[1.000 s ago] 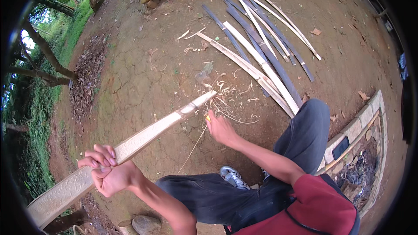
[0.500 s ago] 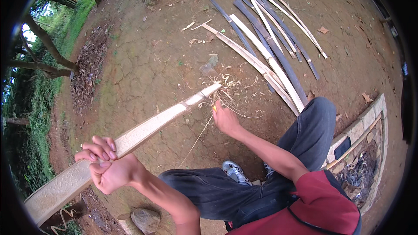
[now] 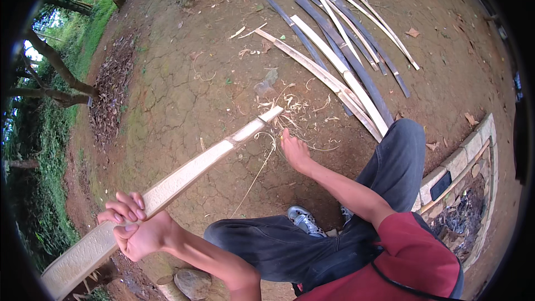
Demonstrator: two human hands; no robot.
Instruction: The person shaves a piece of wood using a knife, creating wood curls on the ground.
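Note:
My left hand [image 3: 136, 226] is wrapped round a long, pale split bamboo strip [image 3: 192, 167], gripping it toward its near end. The strip slants from the lower left up to the middle, its smooth pale inner face upward and a node ridge near the far tip. Just right of that tip, my right hand [image 3: 295, 151] is closed on a knife [image 3: 282, 140]. A bit of yellow handle shows at the fist; most of the knife is hidden. A long thin shaving [image 3: 256, 175] curls beside the strip, and more shavings [image 3: 292, 106] lie heaped round the tip.
Several dark and pale bamboo strips [image 3: 356, 81] lie fanned on the cracked earth ahead. At the right, a low stone border [image 3: 446, 170] with a phone [image 3: 441, 185] on it edges an ash pit [image 3: 465, 212]. A stone [image 3: 192, 284] sits lower left; tree trunks [image 3: 61, 72] stand left.
My right hand with the knife has moved a little to the right, away from the strip's edge. A curled shaving now shows beside the strip. My left hand keeps its grip.

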